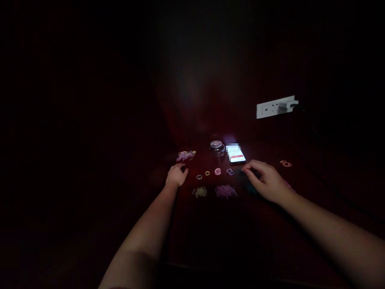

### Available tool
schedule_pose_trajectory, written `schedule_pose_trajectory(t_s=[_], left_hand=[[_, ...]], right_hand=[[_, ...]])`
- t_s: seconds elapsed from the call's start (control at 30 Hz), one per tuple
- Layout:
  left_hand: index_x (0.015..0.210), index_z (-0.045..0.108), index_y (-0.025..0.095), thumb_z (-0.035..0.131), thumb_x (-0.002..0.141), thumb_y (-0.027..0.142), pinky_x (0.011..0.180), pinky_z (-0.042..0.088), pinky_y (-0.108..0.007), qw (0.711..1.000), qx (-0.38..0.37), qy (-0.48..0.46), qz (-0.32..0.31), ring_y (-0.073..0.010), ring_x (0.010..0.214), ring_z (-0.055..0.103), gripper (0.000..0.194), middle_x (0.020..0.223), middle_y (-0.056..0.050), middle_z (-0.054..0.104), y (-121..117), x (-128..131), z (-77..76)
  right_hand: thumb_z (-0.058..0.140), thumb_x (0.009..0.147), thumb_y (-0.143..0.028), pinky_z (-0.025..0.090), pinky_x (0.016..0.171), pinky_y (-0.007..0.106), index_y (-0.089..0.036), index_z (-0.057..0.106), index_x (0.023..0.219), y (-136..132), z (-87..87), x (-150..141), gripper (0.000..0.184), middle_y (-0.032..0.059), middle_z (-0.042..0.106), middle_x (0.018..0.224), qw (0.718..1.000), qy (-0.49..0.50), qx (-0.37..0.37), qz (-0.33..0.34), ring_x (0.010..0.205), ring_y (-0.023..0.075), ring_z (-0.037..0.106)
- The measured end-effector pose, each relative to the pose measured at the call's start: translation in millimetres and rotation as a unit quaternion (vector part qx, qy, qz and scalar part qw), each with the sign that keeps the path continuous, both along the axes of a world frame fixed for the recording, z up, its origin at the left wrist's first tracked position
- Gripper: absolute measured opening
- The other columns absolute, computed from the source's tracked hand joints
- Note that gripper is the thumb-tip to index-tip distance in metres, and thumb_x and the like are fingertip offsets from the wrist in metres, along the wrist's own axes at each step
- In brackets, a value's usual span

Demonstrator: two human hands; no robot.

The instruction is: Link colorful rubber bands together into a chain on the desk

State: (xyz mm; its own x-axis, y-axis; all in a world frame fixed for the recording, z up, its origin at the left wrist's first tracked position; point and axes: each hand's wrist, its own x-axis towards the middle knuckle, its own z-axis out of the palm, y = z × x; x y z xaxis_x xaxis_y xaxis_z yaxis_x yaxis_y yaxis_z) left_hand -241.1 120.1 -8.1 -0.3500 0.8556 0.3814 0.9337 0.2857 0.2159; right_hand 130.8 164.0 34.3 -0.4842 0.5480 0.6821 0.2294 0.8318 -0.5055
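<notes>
From the head camera, the right hand (267, 182), right of center, poses thumb and forefinger close together at a dark ring (241, 172); whether they grip it cannot be told, and shadow hides its long axis. The left hand (177, 175), at lower center, rests on the dark table (207, 228), thumb apart, near a pink pile (185, 156) whose strips point various ways.

the single view came from a head-worn camera, above the lit phone (237, 155) and on its near side. it faced forward and down, far enough back to take in the left hand (176, 175) left of the phone, the right hand (267, 180) at its near right, and the socket plate (267, 110) higher to its right.
</notes>
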Motion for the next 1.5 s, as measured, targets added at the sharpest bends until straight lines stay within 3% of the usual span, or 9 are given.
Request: schedule_pose_trajectory(t_s=[0.43,0.77,1.0,1.27,1.5], left_hand=[[0.120,0.064,0.013,0.054,0.085,0.041,0.106,0.040,-0.040,1.000,0.015,-0.018,0.020,-0.0314,0.117,0.054,0.046,0.126,-0.016,0.062,44.6,-18.1,-0.7],[0.106,0.071,0.013,0.056,0.083,0.038,0.103,0.043,-0.041,0.999,0.019,-0.030,0.023,-0.0321,0.111,0.058,0.037,0.116,-0.016,0.066,47.7,-19.1,1.7],[0.104,0.072,0.015,0.060,0.079,0.024,0.102,0.045,-0.035,0.993,0.098,-0.070,-0.012,-0.0260,0.107,0.062,0.029,0.113,-0.012,0.069,42.5,-20.9,2.3],[0.082,0.069,0.018,0.061,0.077,0.019,0.074,0.054,-0.027,0.964,0.209,-0.158,-0.048,-0.0158,0.070,0.066,0.009,0.080,-0.004,0.072,25.6,-15.4,1.7],[0.075,0.061,0.017,0.069,0.074,0.024,0.064,0.053,-0.024,0.911,0.295,-0.278,-0.070,-0.0135,0.063,0.064,0.010,0.070,-0.002,0.067,16.3,2.1,0.9]], right_hand=[[0.051,0.092,-0.030,0.048,0.070,0.032,-0.021,0.062,0.087,8.1,-5.0,8.5,0.015,0.0063,0.066,0.085,0.999,0.003,-0.027,-0.025,0.078,0.0210,0.062],[0.054,0.090,-0.029,0.047,0.062,0.029,-0.019,0.065,0.087,14.4,-8.7,9.1,0.014,0.0042,0.066,0.079,0.998,0.039,-0.040,-0.038,0.071,0.0184,0.062],[0.054,0.091,-0.028,0.047,0.067,0.029,-0.019,0.064,0.085,16.8,-8.2,10.1,0.015,0.0037,0.066,0.080,0.998,0.040,-0.024,-0.049,0.073,0.0185,0.062],[0.050,0.093,-0.033,0.048,0.064,0.029,-0.019,0.064,0.089,21.0,-12.1,9.3,0.020,0.0052,0.066,0.084,0.998,0.034,-0.040,-0.030,0.076,0.0195,0.062],[0.049,0.092,-0.032,0.047,0.063,0.029,-0.019,0.064,0.086,23.8,-12.3,7.6,0.020,0.0063,0.068,0.083,0.998,0.021,-0.041,-0.047,0.078,0.0214,0.063]])
